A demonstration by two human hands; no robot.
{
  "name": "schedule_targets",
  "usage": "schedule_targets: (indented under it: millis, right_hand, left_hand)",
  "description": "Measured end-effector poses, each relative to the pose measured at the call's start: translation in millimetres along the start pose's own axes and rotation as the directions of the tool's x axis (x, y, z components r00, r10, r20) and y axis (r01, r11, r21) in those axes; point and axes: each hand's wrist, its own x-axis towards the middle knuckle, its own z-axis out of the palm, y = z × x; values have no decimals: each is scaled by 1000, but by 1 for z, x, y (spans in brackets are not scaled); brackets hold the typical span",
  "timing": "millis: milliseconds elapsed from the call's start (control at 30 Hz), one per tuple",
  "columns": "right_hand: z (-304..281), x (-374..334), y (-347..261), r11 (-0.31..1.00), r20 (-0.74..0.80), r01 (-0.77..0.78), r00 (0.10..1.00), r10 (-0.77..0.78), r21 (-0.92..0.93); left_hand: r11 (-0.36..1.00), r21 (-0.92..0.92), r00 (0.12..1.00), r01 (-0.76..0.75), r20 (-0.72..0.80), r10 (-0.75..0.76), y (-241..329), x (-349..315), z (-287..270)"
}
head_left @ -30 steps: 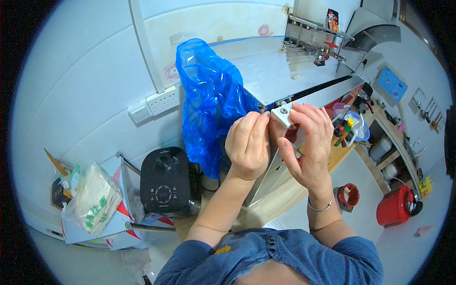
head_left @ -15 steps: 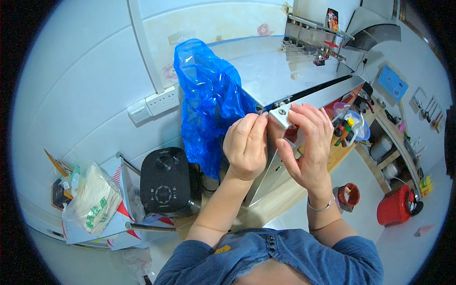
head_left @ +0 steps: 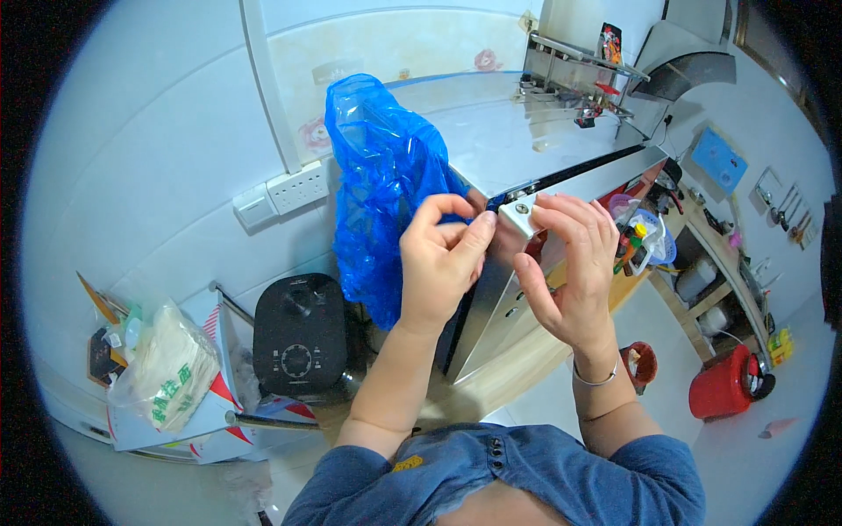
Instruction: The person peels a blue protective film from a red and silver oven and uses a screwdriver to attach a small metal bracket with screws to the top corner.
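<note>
A silvery metal corner piece (head_left: 519,216) with a round screw-like spot sits at the near corner of a shiny metal cabinet (head_left: 495,302). Its light flat top (head_left: 491,145) stretches away behind. My left hand (head_left: 445,254) is at the left of the corner piece, fingers curled and thumb tip against the corner. Anything between those fingers is hidden. On the other side, my right hand (head_left: 574,263) rests its fingertips on the corner piece's right edge, with the thumb held apart lower down. Behind my left hand stands a crumpled blue plastic bag (head_left: 386,184).
A black appliance with a dial (head_left: 300,337) stands left of my left forearm. Farther left, a bag of pale noodles (head_left: 180,364) lies on a white box. A wall socket strip (head_left: 298,187), a red bucket (head_left: 721,386) and a basket of bottles (head_left: 653,237) surround the spot.
My left hand has turned, its index finger now raised and bent and its thumb showing at the corner. The right hand stays nearly where it was.
</note>
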Motion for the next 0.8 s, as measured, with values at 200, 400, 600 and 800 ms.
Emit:
schedule_targets:
  millis: [200,400,600,800]
  right_hand:
    - [1,-1,-1,1000,27,15,1000,-15,-2]
    - [3,-2,-1,1000,8,10,1000,-10,-30]
    - [-4,8,2,998,51,66,997,-65,-15]
    - [-8,48,27,918,215,-107,976,24,382]
  left_hand:
    - [954,-51,950,296,114,-289,2,6,-2]
    - [825,-312,878,471,253,-406,6,6,0]
    - [830,-315,888,460,146,-437,8,9,6]
    - [979,104,983,174,47,-180,-10,-4,-6]
